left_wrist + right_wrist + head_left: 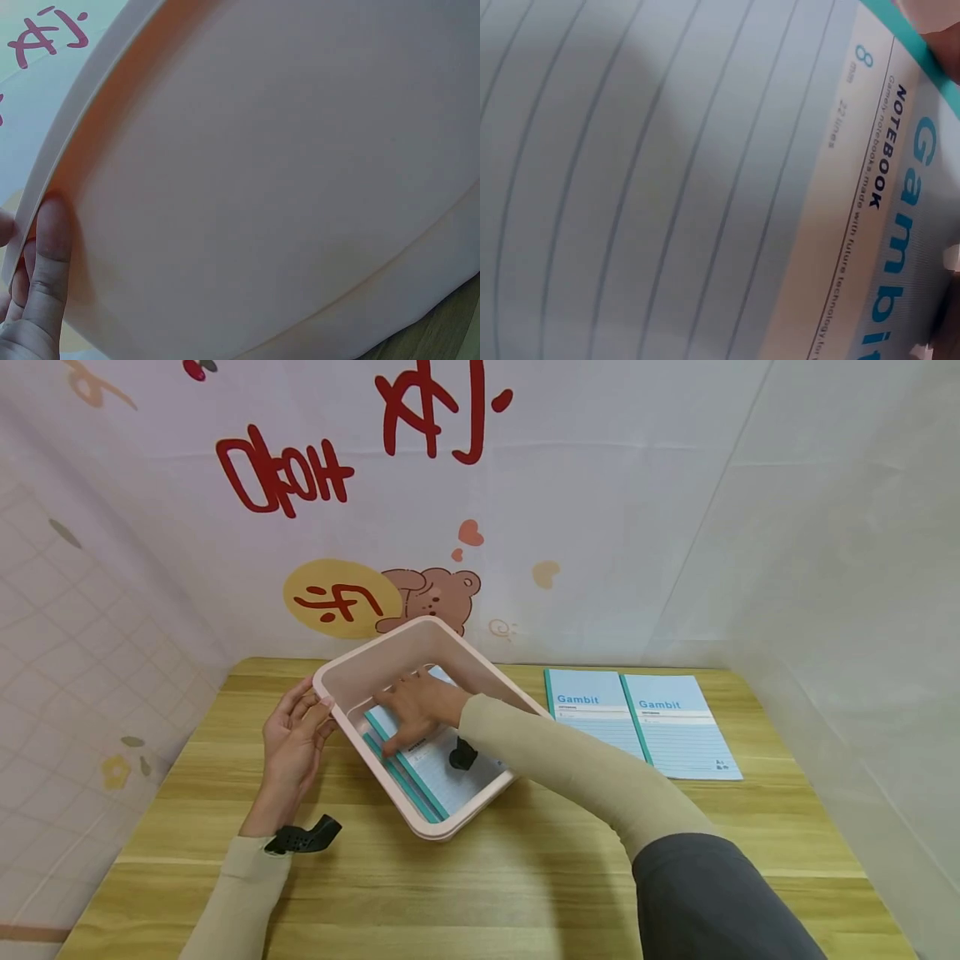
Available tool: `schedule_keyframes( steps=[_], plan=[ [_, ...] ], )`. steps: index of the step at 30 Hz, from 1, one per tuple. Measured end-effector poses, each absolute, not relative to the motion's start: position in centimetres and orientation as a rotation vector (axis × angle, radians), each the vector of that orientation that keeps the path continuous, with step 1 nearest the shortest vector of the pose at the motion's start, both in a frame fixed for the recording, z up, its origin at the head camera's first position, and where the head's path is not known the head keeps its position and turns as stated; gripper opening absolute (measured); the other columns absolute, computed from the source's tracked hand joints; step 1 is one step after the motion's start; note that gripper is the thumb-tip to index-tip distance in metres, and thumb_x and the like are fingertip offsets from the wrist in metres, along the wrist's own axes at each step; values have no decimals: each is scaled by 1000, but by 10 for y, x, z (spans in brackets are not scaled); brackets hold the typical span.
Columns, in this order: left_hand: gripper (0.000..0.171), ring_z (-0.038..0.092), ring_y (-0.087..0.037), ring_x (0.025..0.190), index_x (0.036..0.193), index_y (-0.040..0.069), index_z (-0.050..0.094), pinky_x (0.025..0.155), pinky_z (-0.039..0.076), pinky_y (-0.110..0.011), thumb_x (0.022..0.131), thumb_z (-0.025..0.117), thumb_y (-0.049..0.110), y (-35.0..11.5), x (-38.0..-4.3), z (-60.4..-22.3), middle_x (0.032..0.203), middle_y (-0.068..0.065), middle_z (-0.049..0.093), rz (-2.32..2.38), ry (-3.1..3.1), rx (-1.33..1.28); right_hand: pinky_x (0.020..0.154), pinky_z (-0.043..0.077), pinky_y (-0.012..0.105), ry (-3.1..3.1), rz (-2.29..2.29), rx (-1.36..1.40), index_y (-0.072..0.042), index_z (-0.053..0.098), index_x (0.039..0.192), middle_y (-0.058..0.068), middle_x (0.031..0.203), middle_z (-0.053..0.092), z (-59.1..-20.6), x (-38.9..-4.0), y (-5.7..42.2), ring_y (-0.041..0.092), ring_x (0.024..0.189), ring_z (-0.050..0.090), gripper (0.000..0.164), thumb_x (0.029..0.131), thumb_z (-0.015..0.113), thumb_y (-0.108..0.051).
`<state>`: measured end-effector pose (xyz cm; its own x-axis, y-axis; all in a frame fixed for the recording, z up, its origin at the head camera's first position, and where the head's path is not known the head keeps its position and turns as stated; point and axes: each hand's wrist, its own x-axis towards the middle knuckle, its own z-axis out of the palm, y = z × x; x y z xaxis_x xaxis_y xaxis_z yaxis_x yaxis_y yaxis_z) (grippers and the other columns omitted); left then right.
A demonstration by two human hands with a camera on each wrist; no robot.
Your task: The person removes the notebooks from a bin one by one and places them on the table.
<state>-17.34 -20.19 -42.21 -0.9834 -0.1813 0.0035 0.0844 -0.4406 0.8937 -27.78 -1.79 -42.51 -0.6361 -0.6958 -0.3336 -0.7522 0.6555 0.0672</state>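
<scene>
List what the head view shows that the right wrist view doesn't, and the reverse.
Only head: the left hand gripping the rim of the pink bin, two notebooks lying side by side on the table, and a cartoon bear behind.
Only right wrist: the large "Gambit" lettering on the binned notebook, and legible "22 lines" print.
Both: that binned notebook's lined cover and part of the right hand.
</scene>
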Motion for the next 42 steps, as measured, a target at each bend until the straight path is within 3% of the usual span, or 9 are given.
schedule_keyframes(
  steps=[8,25,35,42],
  plan=[
    [49,68,-13,93,143,2,47,71,62,-20,98,64,-3,-202,-170,-421,108,-5,61,-2544,-1555,142,112,32,46,2636,194,-1213,-27,34,157,2,155,49,-415,-278,-17,24,143,41,97,82,55,-84],
    [54,66,-10,93,148,4,44,78,62,-18,98,66,3,-198,-175,-423,113,-5,59,-2544,-1610,108,106,34,48,2819,-18,-1295,-25,42,142,-2,148,51,-381,-285,-2,19,136,46,86,81,60,-82],
    [51,65,-10,89,145,5,46,75,62,-18,98,65,2,-201,-177,-421,107,-2,60,-2546,-1574,123,102,38,48,2925,-134,-1274,-23,45,140,-1,141,54,-346,-283,0,18,129,49,87,79,62,-81],
    [51,67,-12,92,145,4,46,74,62,-19,98,66,1,-201,-176,-420,105,-1,61,-2538,-1580,148,103,34,48,2963,-153,-1211,-22,39,149,-1,129,57,-318,-276,6,19,124,49,93,80,60,-80]
  ],
)
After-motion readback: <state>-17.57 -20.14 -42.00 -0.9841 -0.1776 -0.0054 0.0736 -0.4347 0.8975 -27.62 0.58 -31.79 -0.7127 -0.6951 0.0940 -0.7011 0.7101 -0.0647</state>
